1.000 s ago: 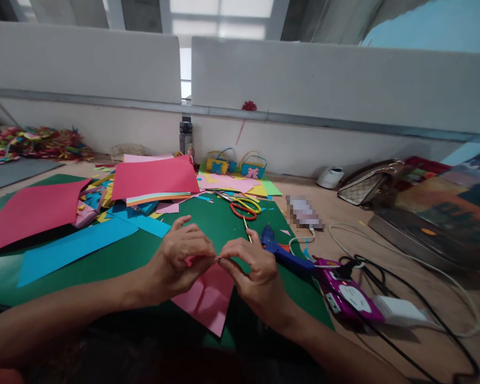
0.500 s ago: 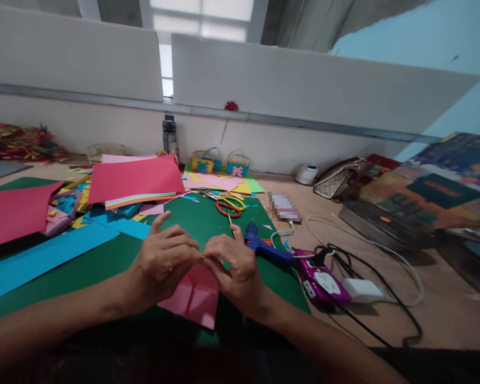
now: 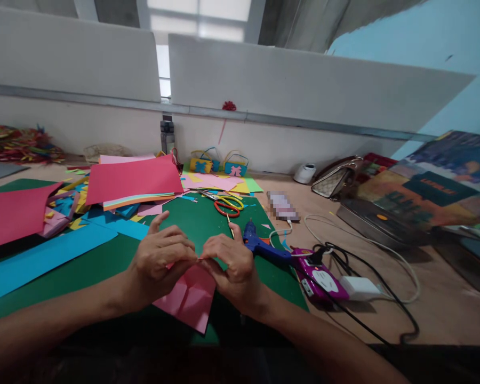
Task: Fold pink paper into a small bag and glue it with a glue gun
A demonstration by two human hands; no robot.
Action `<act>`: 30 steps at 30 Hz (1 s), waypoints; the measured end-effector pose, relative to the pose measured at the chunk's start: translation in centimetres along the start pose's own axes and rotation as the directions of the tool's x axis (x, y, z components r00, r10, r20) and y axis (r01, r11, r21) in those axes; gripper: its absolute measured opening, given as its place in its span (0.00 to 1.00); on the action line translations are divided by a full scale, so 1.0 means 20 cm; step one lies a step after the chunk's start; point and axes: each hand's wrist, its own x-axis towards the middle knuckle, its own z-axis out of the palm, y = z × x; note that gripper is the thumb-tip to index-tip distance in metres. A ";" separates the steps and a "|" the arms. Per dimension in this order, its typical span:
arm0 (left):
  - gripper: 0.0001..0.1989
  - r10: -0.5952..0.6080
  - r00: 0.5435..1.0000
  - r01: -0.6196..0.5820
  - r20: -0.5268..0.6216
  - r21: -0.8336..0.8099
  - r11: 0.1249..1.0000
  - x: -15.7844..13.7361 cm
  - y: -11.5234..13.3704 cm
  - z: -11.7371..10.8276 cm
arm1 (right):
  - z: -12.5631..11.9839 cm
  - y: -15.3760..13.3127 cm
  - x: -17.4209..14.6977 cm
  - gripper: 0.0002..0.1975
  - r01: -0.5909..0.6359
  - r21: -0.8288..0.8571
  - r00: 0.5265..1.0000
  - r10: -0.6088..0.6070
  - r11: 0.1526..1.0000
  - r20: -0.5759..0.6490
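A creased sheet of pink paper (image 3: 190,298) hangs between my hands, above the green cutting mat (image 3: 116,266). My left hand (image 3: 160,264) pinches its upper edge on the left side, little finger raised. At the same edge my right hand (image 3: 232,266) grips with thumb and fingers, its fingertips almost touching those of the left. The hands partly cover the top of the paper. Just beyond the right hand lies a blue glue gun (image 3: 266,246). Scissors with red and yellow handles (image 3: 228,205) rest farther back on the mat.
Stacked coloured paper (image 3: 134,178) and blue strips (image 3: 44,258) lie to the left. Small paper bags (image 3: 235,169) stand at the back. On the right are a phone (image 3: 282,205), a purple power strip (image 3: 320,280) and looping cables (image 3: 408,314).
The pink paper's lower corner has swung slightly left and down. Both hands keep their pinch on its upper edge. The whole view has shifted a little.
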 end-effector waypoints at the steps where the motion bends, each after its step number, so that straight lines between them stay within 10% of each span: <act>1: 0.08 0.000 1.000 0.000 0.000 0.000 1.000 0.00 0.00 0.00 | 0.00 0.00 0.00 0.07 0.004 -0.005 1.000 -0.004 1.000 0.001; 12: 0.09 -0.041 0.999 0.042 -0.011 0.038 0.998 -0.01 -0.02 0.02 | 0.00 0.02 0.00 0.09 -0.073 0.029 0.997 0.073 0.997 0.025; 17: 0.08 -0.187 0.980 0.182 -0.073 -0.069 0.981 0.01 -0.07 0.00 | -0.01 0.07 0.03 0.05 -0.406 0.333 0.902 0.432 0.851 -0.002; 23: 0.22 -0.544 0.831 0.546 0.115 -0.348 0.762 0.06 -0.18 -0.02 | -0.05 0.15 0.07 0.08 -0.575 0.520 0.753 0.657 0.632 0.035; 30: 0.29 -0.648 0.671 0.711 0.360 -0.562 0.424 0.04 -0.29 0.04 | -0.04 0.18 0.07 0.14 -0.581 0.674 0.678 0.730 0.456 0.090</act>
